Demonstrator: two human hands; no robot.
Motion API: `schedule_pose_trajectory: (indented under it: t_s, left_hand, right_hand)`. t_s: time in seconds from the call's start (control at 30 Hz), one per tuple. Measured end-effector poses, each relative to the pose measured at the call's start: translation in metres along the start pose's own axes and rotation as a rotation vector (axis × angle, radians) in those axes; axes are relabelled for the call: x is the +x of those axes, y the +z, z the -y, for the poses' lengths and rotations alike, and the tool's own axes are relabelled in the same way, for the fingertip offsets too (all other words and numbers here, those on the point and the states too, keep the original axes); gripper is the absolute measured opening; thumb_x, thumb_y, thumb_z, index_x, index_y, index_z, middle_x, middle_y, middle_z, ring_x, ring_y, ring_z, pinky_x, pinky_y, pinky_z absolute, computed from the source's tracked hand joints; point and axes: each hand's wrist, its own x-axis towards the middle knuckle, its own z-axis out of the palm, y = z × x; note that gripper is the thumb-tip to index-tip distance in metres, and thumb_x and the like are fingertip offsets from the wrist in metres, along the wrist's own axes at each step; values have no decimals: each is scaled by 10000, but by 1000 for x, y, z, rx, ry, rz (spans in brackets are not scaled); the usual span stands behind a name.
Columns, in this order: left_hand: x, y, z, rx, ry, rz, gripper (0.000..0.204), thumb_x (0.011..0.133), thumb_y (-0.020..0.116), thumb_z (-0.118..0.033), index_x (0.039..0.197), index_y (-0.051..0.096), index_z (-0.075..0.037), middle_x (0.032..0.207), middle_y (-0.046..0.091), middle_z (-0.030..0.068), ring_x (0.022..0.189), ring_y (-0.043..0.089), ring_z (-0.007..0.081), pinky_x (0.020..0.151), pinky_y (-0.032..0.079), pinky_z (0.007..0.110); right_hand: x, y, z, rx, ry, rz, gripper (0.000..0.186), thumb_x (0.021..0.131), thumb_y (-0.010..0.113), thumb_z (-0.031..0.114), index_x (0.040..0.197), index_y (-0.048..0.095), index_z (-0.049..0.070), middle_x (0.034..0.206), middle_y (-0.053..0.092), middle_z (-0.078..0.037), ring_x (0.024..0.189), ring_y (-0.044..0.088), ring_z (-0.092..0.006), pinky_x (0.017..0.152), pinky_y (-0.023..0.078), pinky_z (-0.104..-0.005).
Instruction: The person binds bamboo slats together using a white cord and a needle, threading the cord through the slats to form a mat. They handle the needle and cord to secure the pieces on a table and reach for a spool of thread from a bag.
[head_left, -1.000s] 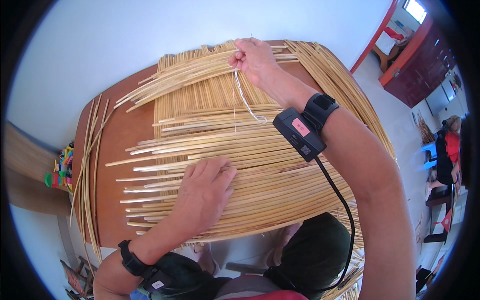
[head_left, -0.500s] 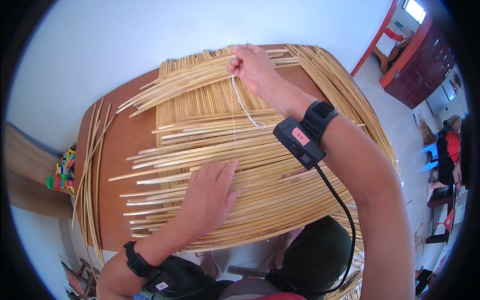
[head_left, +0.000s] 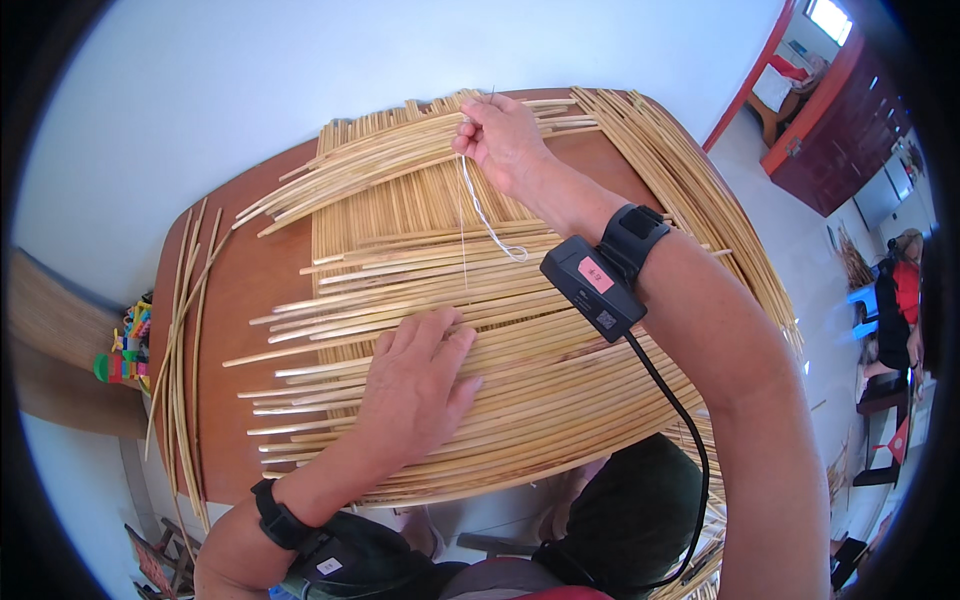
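Observation:
Over the far half of the table, my right hand (head_left: pixel 502 140) is raised with thumb and fingers pinched on a thin needle, whose tip sticks up past the fingertips. White thread (head_left: pixel 478 200) hangs from this hand in a loose loop. A finer strand runs straight down from it to the row of pale straw-coloured stalks (head_left: pixel 560 370), which lie side by side across the near half. My left hand (head_left: pixel 415 385) rests on those stalks, palm down, its fingers extended below where the strand meets them. Beneath them, a mat of crosswise stalks (head_left: pixel 400 210) shows.
A loose bundle of stalks (head_left: pixel 350 165) lies across the mat's far part. More stalks line the right side (head_left: pixel 690 190) and left side (head_left: pixel 190 340) of the brown table (head_left: pixel 265 290). Colourful toy blocks (head_left: pixel 130 345) stand left. Another person (head_left: pixel 900 310) sits at far right.
My right hand has dipped very slightly, the needle still in its pinch. My left fingers have shifted a little on the stalks, and a few stalks under them have moved slightly.

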Motion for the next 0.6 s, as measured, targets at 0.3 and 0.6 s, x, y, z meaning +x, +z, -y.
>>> schedule_pose_trajectory:
  t_s: [0.3,0.6]
  left_hand:
    - [4,-4,5,-63,0,57,528,842,806,-202,1295,612,-13,1300,579,179,1214,563,383,1030,453,502]
    - [7,6,7,-91,-113,41,593,847,829,-268,1322,615,17,1267,561,196,1172,553,397,1026,456,483]
  right_hand:
    - [1,7,-2,-33,-1,-3,91,1038,634,62,1006,559,22,846,534,-55,749,539,-170,675,528,-344]
    - [-2,5,-3,33,9,30,88,1042,635,65,1027,558,25,872,531,-51,755,538,-168,687,531,-342]
